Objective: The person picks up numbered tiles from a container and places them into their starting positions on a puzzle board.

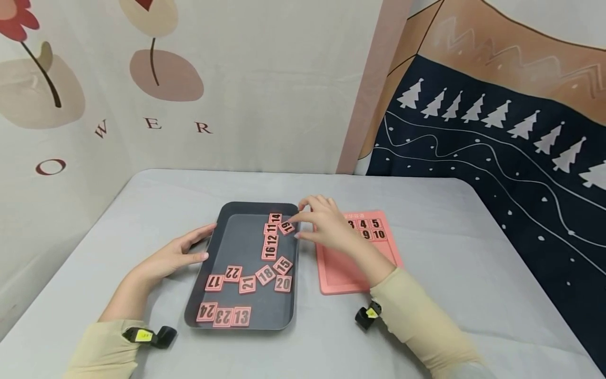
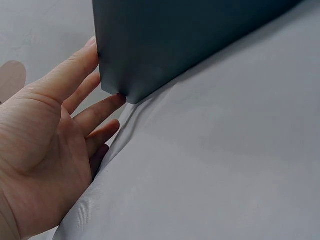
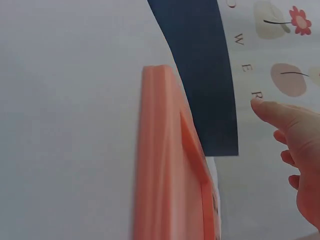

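Observation:
A dark grey tray [image 1: 236, 237] lies on the table with several pink number tiles scattered in it. My left hand [image 1: 182, 250] rests at its left edge, fingertips touching the tray wall [image 2: 145, 50] in the left wrist view. Over the tray's far right rim reaches my right hand [image 1: 326, 221], its index finger at the tile 19 [image 1: 286, 227]. In the right wrist view the thumb and fingers of that hand [image 3: 307, 150] stand apart. Partly under the right forearm lies a pink number board [image 1: 342, 273]; tiles 3, 4, 5, 9 and 10 show in its top rows.
Tiles 14 [image 1: 275, 218], 11 [image 1: 271, 228], 12 [image 1: 271, 240] and 16 [image 1: 269, 253] form a column beside tile 19. Nearer lie tiles 15 [image 1: 283, 265], 18 [image 1: 265, 274] and 20 [image 1: 283, 283]. Tiles 24 [image 1: 206, 311], 23 [image 1: 223, 317] and 13 [image 1: 241, 316] line the near end.

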Tool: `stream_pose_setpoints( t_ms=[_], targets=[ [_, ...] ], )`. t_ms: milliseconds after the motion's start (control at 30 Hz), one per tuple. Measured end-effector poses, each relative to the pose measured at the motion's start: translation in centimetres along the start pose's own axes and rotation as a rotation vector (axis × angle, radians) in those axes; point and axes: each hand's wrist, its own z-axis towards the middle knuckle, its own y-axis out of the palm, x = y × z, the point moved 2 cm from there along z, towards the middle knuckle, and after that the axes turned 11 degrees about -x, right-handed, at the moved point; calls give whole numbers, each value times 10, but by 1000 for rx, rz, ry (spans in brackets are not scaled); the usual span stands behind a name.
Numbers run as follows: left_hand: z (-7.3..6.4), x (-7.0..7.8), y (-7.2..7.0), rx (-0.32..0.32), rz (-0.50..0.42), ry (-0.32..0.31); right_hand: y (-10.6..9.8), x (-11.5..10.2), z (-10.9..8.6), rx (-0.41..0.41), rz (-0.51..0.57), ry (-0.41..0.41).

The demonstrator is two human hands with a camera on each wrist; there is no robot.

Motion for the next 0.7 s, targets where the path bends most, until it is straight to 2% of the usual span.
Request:
stream_pose_setpoints(
  t_ms=[167,367,700],
  targets=[
    [-1,2,0,1,0,7,5,-2,22,-81,-59,5],
    [-1,1,0,8,5,-14,13,-4,43,-164,-110,27],
    [0,0,1,0,4,-11,26,-5,65,-296,-182,47]
  ],
)
